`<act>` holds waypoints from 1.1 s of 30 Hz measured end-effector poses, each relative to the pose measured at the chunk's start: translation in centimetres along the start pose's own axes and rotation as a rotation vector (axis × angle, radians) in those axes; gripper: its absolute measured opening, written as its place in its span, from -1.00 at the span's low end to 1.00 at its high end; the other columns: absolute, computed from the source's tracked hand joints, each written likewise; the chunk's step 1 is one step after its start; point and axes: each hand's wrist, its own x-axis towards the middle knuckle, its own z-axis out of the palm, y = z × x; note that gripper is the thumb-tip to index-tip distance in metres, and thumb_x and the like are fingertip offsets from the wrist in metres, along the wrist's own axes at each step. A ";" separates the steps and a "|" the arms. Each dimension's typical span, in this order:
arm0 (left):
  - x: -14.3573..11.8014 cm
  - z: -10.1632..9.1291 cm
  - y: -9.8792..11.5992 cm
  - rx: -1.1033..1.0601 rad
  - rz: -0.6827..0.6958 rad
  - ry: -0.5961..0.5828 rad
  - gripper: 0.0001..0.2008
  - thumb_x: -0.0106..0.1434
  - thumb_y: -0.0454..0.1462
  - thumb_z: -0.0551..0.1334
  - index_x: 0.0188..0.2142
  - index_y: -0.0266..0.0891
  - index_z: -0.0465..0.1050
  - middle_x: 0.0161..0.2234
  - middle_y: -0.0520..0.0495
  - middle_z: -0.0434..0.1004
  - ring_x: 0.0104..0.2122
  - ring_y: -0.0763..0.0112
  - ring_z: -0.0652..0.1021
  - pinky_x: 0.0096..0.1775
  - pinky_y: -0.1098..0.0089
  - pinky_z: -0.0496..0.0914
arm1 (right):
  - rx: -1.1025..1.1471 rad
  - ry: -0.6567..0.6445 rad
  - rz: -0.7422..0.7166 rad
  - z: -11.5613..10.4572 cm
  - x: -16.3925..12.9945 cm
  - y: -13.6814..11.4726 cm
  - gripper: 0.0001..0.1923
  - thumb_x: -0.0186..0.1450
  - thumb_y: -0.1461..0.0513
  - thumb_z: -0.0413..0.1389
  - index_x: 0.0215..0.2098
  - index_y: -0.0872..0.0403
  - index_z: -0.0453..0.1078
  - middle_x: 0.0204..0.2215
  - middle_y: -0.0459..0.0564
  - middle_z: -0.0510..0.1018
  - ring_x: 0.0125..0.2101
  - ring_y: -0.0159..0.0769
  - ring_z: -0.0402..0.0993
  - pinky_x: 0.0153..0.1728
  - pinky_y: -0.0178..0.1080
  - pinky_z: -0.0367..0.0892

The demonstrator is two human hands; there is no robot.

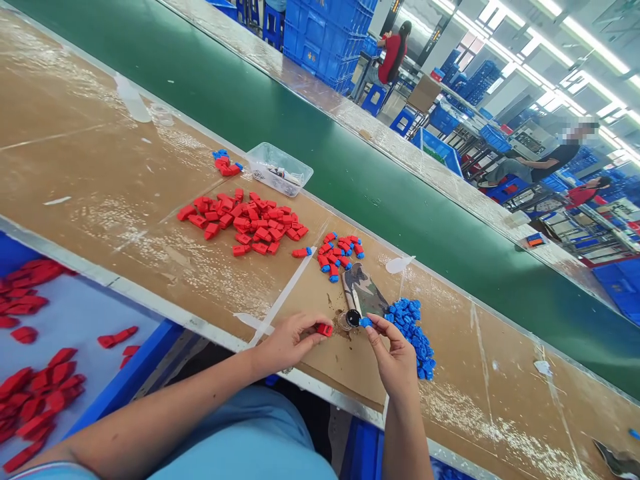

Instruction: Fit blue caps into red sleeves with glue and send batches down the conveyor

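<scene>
red piece (325,329) in left hand (290,341), blue piece (367,322) in right hand (395,357)

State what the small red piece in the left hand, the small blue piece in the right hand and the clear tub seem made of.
Small red piece, pinched by the left hand: likely moulded plastic, uniform colour, dull sheen. Small blue piece at the right hand's fingertips: likely the same, solid colour. Clear rectangular tub: thin transparent plastic; contents show through.

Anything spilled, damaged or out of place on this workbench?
A brownish smear stains the bench around the small open pot, beside the right hand pinching a blue piece. The left hand holds a red piece. The piles look orderly.
</scene>
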 end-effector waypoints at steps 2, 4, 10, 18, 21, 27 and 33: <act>0.0 0.0 0.2 0.018 0.009 -0.012 -0.78 0.25 -0.34 0.13 -0.14 -0.25 0.46 -0.24 -0.09 0.57 -0.23 0.37 0.55 -0.16 0.40 0.47 | -0.002 -0.005 0.012 -0.1 0.0 -0.1 -0.63 0.17 -0.01 0.19 -0.19 0.04 0.55 -0.21 0.08 0.61 -0.19 -0.15 0.51 -0.13 -0.08 0.40; 0.0 0.0 0.3 0.020 0.021 -0.011 -0.77 0.24 -0.35 0.13 -0.13 -0.26 0.45 -0.24 -0.09 0.56 -0.23 0.37 0.55 -0.17 0.39 0.48 | -0.008 -0.010 0.008 -0.1 0.0 0.0 -0.63 0.17 -0.01 0.19 -0.19 0.04 0.55 -0.21 0.08 0.61 -0.19 -0.14 0.52 -0.12 -0.08 0.40; 0.0 0.1 0.1 0.030 0.024 0.006 -0.81 0.23 -0.35 0.15 -0.16 -0.28 0.44 -0.26 -0.10 0.56 -0.25 0.37 0.56 -0.17 0.38 0.49 | -0.102 0.021 -0.099 0.1 0.2 0.2 -0.66 0.20 0.01 0.16 -0.20 0.04 0.55 -0.27 0.06 0.63 -0.25 -0.18 0.54 -0.17 -0.12 0.42; 0.1 0.0 0.5 0.042 0.037 -0.003 -0.84 0.24 -0.33 0.15 -0.19 -0.28 0.44 -0.27 -0.10 0.55 -0.27 0.39 0.55 -0.18 0.39 0.49 | -0.409 -0.001 -0.427 -0.3 0.3 -0.1 -0.75 0.32 0.13 0.05 -0.15 -0.04 0.55 -0.29 0.02 0.62 -0.26 -0.20 0.52 -0.21 -0.15 0.36; 0.0 0.0 0.3 0.045 0.025 0.002 -0.82 0.24 -0.32 0.15 -0.17 -0.27 0.45 -0.26 -0.10 0.55 -0.25 0.38 0.55 -0.18 0.39 0.48 | -0.456 -0.016 -0.460 -0.5 0.2 -0.2 -0.75 0.33 0.15 0.04 -0.14 -0.05 0.55 -0.31 0.02 0.62 -0.29 -0.20 0.51 -0.23 -0.13 0.34; 0.0 0.0 0.2 0.024 0.038 0.007 -0.84 0.23 -0.36 0.15 -0.20 -0.27 0.44 -0.25 -0.11 0.54 -0.23 0.36 0.54 -0.17 0.38 0.48 | -0.353 -0.056 -0.409 -1.0 -0.4 -0.9 -0.78 0.32 0.15 0.08 -0.15 -0.05 0.53 -0.28 0.00 0.62 -0.25 -0.21 0.52 -0.20 -0.14 0.37; 0.0 0.1 0.3 -0.001 0.016 0.018 -0.86 0.24 -0.32 0.17 -0.21 -0.29 0.43 -0.27 -0.11 0.52 -0.26 0.38 0.55 -0.16 0.36 0.49 | -0.168 -0.078 -0.304 0.8 -2.1 -2.1 -0.79 0.29 0.12 0.14 -0.16 0.00 0.51 -0.37 -0.03 0.60 -0.35 -0.26 0.51 -0.31 -0.23 0.42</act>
